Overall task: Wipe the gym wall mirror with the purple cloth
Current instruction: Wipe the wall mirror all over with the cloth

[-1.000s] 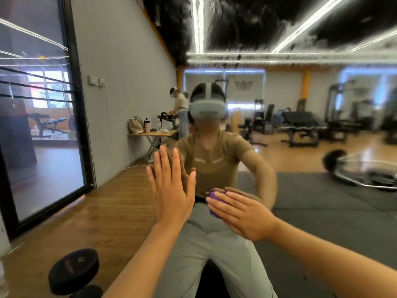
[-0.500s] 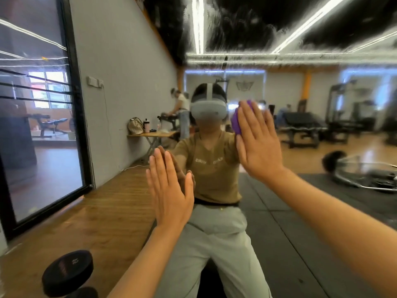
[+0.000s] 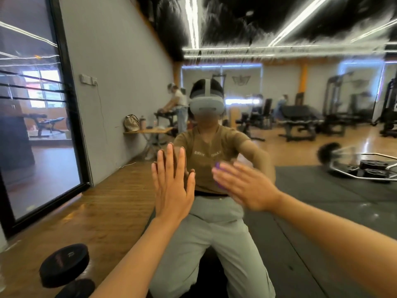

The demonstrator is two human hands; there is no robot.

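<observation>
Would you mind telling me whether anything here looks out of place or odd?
Nothing alarming. The left hand presses flat on the mirror, likely leaving prints. The right hand presses the purple cloth to the glass. A dumbbell lies at the mirror's foot.

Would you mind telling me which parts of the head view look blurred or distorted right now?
In the head view, the right hand and the purple cloth under it are smeared by motion; the left hand, flat on the mirror, is sharp. The ceiling lights streak, and the wide lens bends the black door frame.
</observation>
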